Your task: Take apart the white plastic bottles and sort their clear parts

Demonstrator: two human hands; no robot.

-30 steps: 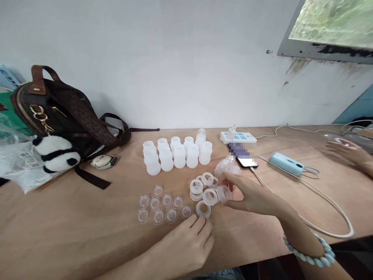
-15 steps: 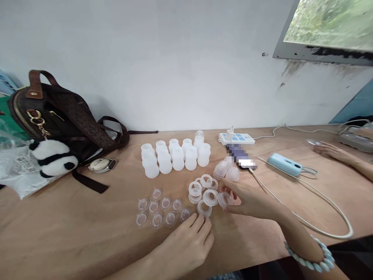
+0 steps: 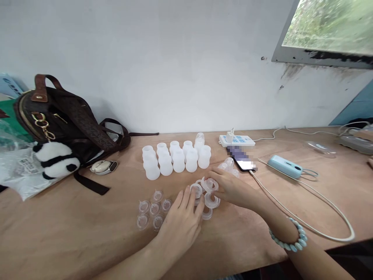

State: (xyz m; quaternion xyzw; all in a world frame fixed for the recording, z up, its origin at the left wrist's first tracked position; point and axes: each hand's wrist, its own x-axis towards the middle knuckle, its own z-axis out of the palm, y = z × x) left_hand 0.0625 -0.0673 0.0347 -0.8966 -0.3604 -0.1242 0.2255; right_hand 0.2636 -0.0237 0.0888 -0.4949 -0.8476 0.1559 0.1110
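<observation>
My left hand (image 3: 183, 217) reaches over the front of the ring pile, fingers spread and touching a white ring (image 3: 196, 190); it covers part of the clear nipples (image 3: 155, 209) on the left. My right hand (image 3: 225, 186) is closed on a translucent ring (image 3: 210, 185) at the pile's right side. Under it lies another translucent ring (image 3: 212, 200). Behind, white bottles (image 3: 178, 160) stand in rows, and one at the back right wears a clear dome cap (image 3: 199, 139). More clear domes (image 3: 229, 166) sit behind my right hand, partly hidden by it.
A dark backpack (image 3: 62, 116) with a panda plush (image 3: 56, 160) and a mouse (image 3: 104, 167) lie left. On the right are a power strip (image 3: 243, 140), a phone (image 3: 243, 160), a blue power bank (image 3: 284, 166), a white cable (image 3: 329, 198) and a clear lid (image 3: 322, 149).
My left hand has moved forward onto the rings. My right hand has shifted left and back, with a ring in its fingers. Another person's hand has left the clear lid at the right.
</observation>
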